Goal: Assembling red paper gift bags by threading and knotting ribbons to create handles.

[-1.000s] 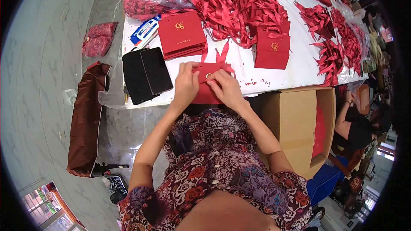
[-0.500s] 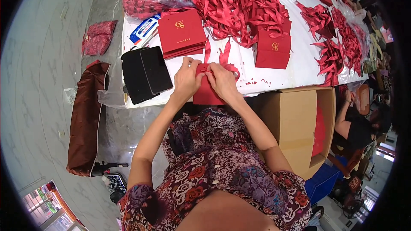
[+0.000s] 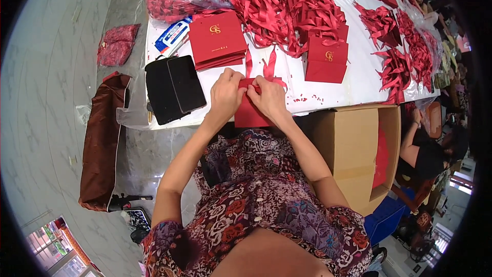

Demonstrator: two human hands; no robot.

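Observation:
A small red paper bag (image 3: 251, 116) lies flat at the table's near edge, between my hands. My left hand (image 3: 226, 94) closes on the upper left of the bag, fingertips bent over it. On the other side, my right hand (image 3: 268, 100) pinches at the bag's top with fingers curled. A red ribbon (image 3: 269, 63) stretches away from the bag's top across the white table; its ends under my fingers are hidden. Just beyond my left hand rests a stack of red paper bags (image 3: 217, 40) with gold print. Another red bag (image 3: 327, 60) stands to the right.
A heap of red ribbons (image 3: 271, 5) covers the far side of the table. A black case (image 3: 175, 90) and a blue-white packet (image 3: 173, 36) lie left. An open cardboard box (image 3: 356, 149) sits below the table's right edge. Another person (image 3: 428, 149) is at the far right.
The red bag has shifted slightly right and toward me. My right fingers have changed position at its top, and the ribbon loop beside them shows less now.

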